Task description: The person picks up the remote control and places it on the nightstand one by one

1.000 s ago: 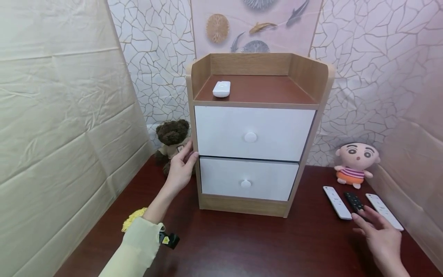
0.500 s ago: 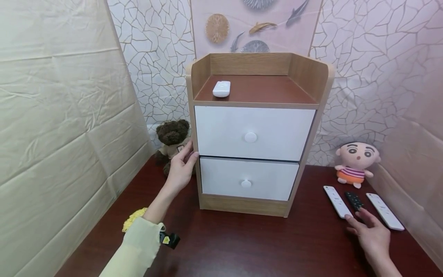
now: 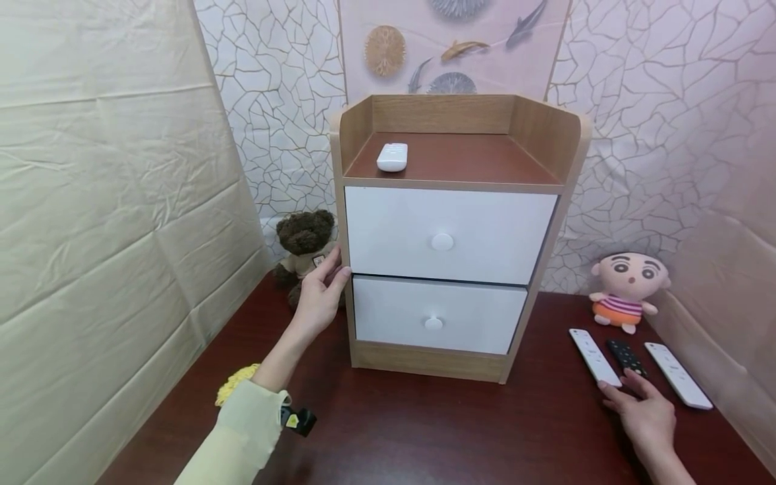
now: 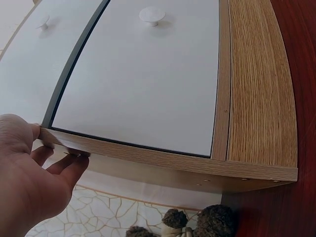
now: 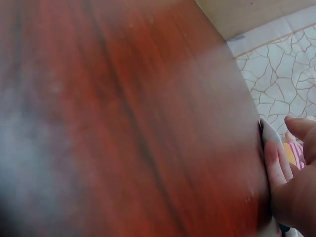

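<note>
Across the glossy dark-red tabletop (image 3: 424,424), a two-drawer cabinet (image 3: 394,229) is standing upright before a crackle-patterned backdrop (image 3: 285,121), with pale cloth (image 3: 121,202) hanging on the left. The left hand (image 3: 320,296) is gripping the cabinet's side edge, thumb in front, fingers bent against the side panel. Right of the cabinet, a black remote (image 3: 625,355) is lying between two white remotes (image 3: 595,358). Near them the right hand (image 3: 645,414) is staying loosely spread, holding nothing; whether its fingertips are touching them I cannot tell.

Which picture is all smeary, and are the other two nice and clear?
Right wrist view: the table is blurry, with pale hazy patches; left wrist view: the cabinet looks fairly sharp, but its edges bow; head view: clear, brightly lit.
</note>
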### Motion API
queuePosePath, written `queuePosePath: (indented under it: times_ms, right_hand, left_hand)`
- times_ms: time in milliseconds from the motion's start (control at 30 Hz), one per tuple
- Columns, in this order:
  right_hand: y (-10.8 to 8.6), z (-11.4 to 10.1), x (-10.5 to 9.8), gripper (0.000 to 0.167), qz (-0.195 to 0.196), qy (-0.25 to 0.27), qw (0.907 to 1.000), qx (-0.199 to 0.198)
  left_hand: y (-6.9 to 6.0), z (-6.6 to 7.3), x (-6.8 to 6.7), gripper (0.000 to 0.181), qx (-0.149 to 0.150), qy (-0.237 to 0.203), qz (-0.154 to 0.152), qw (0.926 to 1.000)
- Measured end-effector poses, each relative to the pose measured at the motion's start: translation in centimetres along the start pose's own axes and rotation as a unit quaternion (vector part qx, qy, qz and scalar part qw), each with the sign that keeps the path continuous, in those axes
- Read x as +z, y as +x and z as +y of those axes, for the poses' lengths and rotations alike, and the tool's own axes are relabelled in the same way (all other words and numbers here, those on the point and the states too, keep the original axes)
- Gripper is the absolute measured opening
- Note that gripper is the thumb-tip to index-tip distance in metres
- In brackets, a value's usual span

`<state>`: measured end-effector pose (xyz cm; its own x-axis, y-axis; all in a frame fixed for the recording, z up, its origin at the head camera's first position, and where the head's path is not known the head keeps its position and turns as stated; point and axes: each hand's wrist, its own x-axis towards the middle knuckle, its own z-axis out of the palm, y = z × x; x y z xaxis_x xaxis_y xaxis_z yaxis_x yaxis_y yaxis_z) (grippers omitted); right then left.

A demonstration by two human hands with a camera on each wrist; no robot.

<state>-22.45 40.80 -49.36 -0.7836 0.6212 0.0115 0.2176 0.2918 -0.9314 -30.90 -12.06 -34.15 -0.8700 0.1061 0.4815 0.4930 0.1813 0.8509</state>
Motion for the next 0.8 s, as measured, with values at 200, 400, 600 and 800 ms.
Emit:
queuePosePath:
  times_ms: [200,400,600,800]
  right_hand:
    - [0.37,0.09,0.00,0.073,0.000,-0.050,0.9984,-0.024]
    - [0.76,-0.05,-0.06,0.076,0.008,-0.107,0.9938,-0.029]
    - [1.01,-0.31,0.34,0.071,0.017,-0.129,0.9904,-0.048]
    - [1.00,-0.39,0.44,0.070,0.022,-0.129,0.9901,-0.051]
  left_hand:
    - [-0.01,0.11,0.03,0.056,0.000,0.003,0.000,1.0000]
    - [-0.05,0.18,0.06,0.056,-0.003,0.000,-0.003,1.0000]
    - [-0.04,0.19,0.00,0.056,0.003,0.000,-0.001,1.0000]
    - [-0.11,0.20,0.05,0.056,0.002,0.005,-0.002,1.0000]
